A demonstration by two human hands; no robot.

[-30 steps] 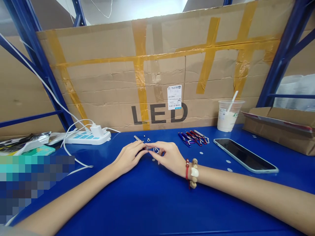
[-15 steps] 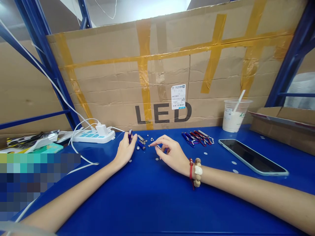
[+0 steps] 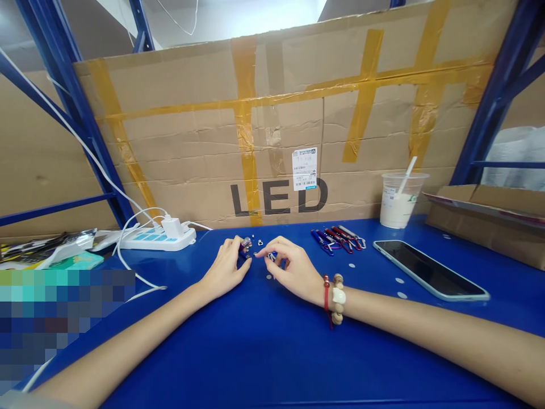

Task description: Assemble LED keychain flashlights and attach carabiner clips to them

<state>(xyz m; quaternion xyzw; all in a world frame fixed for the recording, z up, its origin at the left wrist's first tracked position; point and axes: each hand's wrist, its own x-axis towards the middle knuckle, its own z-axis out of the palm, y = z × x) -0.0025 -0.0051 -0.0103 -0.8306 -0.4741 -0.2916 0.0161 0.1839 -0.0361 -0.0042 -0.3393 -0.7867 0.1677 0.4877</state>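
Observation:
My left hand (image 3: 223,267) rests low over the blue tabletop, fingers and thumb bent around a cluster of small metal parts (image 3: 246,245). A dark tube shows beside its fingertips; what exactly lies in its grip is mostly hidden. My right hand (image 3: 293,264) faces it, wearing a red string and a bead bracelet. Its index finger reaches toward a small piece (image 3: 256,254) on the table. A blue and silver piece (image 3: 273,258) shows between its curled fingers and thumb. Behind the fingertips lies a tiny silver part (image 3: 260,242).
Several pocket torches with carabiners (image 3: 338,240) lie right of my hands. Farther right are a phone (image 3: 430,270), a drink cup with straw (image 3: 400,201) and an open carton (image 3: 489,224). A power strip (image 3: 157,240) with white cables stands left. Taped cardboard (image 3: 191,142) forms the back.
My left hand has moved right, from holding a dark tube upright to lying over the small parts. My right hand stays almost in place. The view has shifted slightly.

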